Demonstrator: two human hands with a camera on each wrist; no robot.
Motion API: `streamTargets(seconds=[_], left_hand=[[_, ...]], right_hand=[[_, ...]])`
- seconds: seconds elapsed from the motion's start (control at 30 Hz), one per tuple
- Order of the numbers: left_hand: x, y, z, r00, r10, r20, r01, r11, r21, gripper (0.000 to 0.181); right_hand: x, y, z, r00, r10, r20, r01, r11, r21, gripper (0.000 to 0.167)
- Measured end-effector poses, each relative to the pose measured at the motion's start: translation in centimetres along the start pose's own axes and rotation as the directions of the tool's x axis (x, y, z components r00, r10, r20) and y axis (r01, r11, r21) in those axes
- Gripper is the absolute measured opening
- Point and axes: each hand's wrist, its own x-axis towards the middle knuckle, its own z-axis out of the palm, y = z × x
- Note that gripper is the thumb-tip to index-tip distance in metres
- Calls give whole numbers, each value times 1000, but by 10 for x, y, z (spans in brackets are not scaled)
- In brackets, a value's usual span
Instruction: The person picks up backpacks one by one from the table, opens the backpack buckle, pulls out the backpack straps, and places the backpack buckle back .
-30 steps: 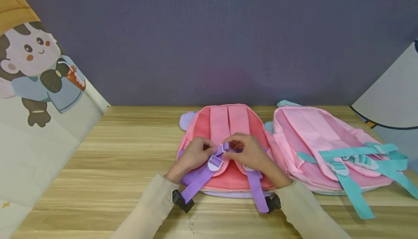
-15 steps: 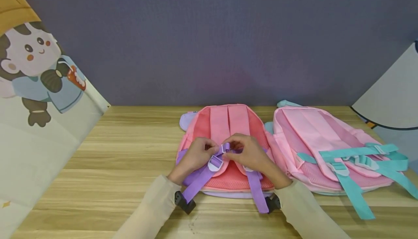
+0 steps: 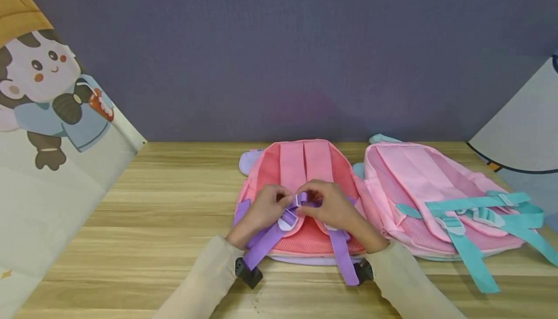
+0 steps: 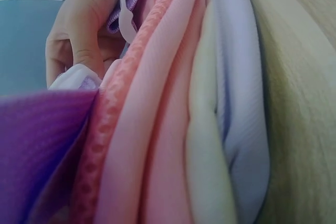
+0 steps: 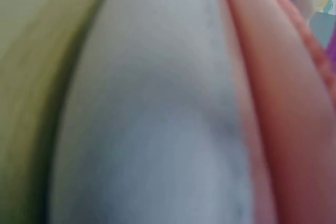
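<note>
A pink and coral backpack lies on the table with its shoulder straps up. Over its lower middle, my left hand pinches a purple webbing strap beside a small white slider. My right hand pinches the same strap from the other side of the slider. Just below hangs a white strap buckle with a purple tail. In the left wrist view my left hand bends over the backpack, its fingertips partly hidden. The right wrist view is mostly filled by the blurred bag side.
A second, paler pink backpack with teal straps lies against the right side of the first. A lilac flap sticks out at the upper left. The wooden table meets a dark back wall.
My left hand and wrist have shifted slightly to the right. The right hand stays nearly in place, and both keep hold of the purple strap.
</note>
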Motion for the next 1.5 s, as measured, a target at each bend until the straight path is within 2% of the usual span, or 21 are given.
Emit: streamTargets(seconds=[0.17,0.37,0.63,0.73,0.9,1.17,1.4,1.5], left_hand=[[0,0,2,1000,-8,0,8,1000,28,11],[-1,3,3,1000,-9,-10,9,1000,22,13],[-1,5,-10,998,3,71,-6,999,50,14],[-1,5,-11,997,-9,77,6,999,39,13],[1,3,-7,998,-30,55,29,999,17,12],[-1,3,-1,1000,-22,17,21,1000,11,12],[-1,2,-5,1000,-19,11,20,999,-43,12],[-1,1,-9,1000,-4,21,5,999,-39,13]], right_hand=[[0,0,1,1000,-18,15,18,999,-28,27],[-1,0,-1,1000,-23,-1,23,1000,1,28],[-1,1,-1,1000,-17,-26,17,1000,8,27],[-1,2,-2,999,-20,-32,21,1000,12,27],[-1,2,-2,999,-30,-23,30,1000,5,28],[-1,0,-1,1000,-12,0,12,1000,-14,29],[0,1,0,999,-35,-22,35,999,-10,27],[0,1,1,998,-52,-32,52,999,6,26]])
